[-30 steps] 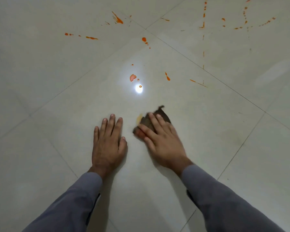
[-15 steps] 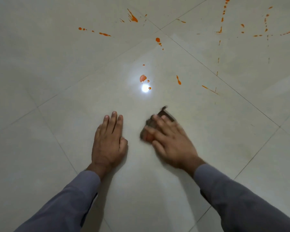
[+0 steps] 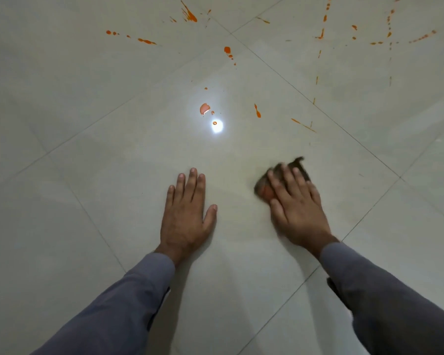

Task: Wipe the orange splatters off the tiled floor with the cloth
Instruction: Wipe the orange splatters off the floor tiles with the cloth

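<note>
My right hand (image 3: 296,203) presses flat on a small dark brown cloth (image 3: 298,163) on the pale tiled floor (image 3: 113,175); most of the cloth is hidden under the fingers and it looks blurred. My left hand (image 3: 187,208) rests flat on the floor to the left, fingers straight, holding nothing. Orange splatters lie farther ahead: a blob (image 3: 204,108) beside a bright light reflection, a streak (image 3: 257,110), a thin line (image 3: 303,125), and several more at the far left (image 3: 146,41), far middle (image 3: 190,15) and far right (image 3: 323,26).
Dark grout lines (image 3: 344,126) cross the floor diagonally. A bright light reflection (image 3: 217,126) shines on the tile just ahead of the hands. Grey sleeves cover both forearms at the bottom of the view.
My right hand has slid the cloth to the right, away from my left hand. The faint orange smear beside the cloth a second ago is no longer visible. The left hand stays planted.
</note>
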